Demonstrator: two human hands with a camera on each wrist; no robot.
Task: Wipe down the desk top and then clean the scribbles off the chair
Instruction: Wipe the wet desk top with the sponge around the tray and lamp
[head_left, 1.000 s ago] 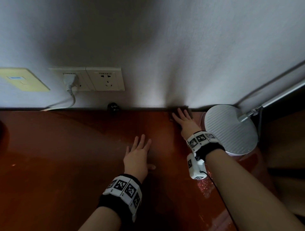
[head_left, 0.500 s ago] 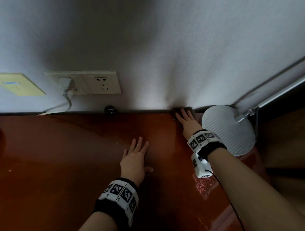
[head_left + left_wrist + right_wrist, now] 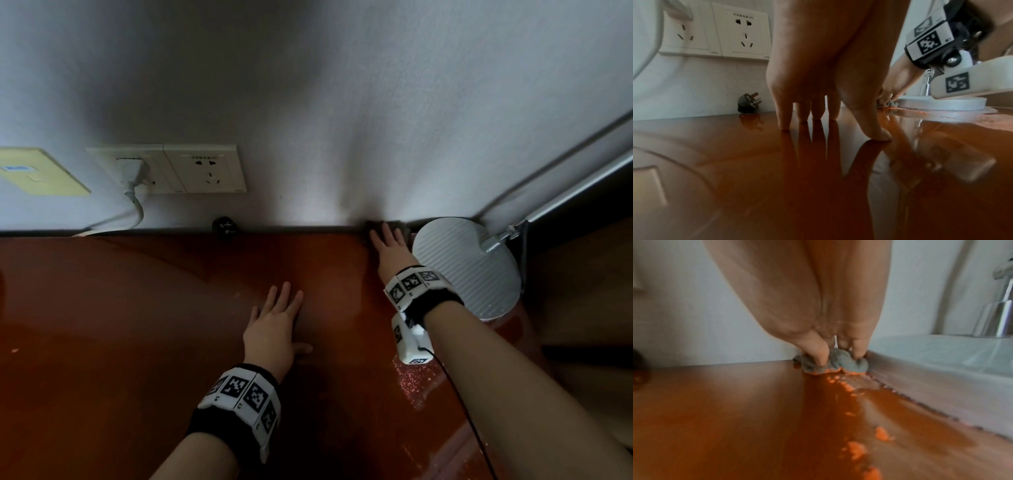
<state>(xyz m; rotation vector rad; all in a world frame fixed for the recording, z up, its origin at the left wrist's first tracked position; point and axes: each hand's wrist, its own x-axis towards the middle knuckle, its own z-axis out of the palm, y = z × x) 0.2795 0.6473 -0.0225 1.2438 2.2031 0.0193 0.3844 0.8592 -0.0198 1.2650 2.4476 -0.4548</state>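
The glossy red-brown desk top (image 3: 102, 342) runs to the white wall. My right hand (image 3: 388, 245) lies with straight fingers on a small grey cloth (image 3: 370, 226) at the desk's back edge, against the wall and next to the lamp base. In the right wrist view, the thumb and a finger dig into the bunched cloth (image 3: 838, 363), and wet droplets (image 3: 855, 449) trail behind it. My left hand (image 3: 274, 325) rests flat on the desk with its fingers spread and its fingertips (image 3: 784, 125) on the wood. It holds nothing. No chair is in view.
A round white lamp base (image 3: 469, 267) with a metal arm stands right of the cloth. Two wall sockets (image 3: 205, 169) sit above the desk, and the left one holds a white plug (image 3: 132, 171). A loose black plug (image 3: 224, 226) lies at the wall.
My right hand has slid the cloth slightly further towards the wall and the lamp base. The left hand has stayed flat in the same spot.
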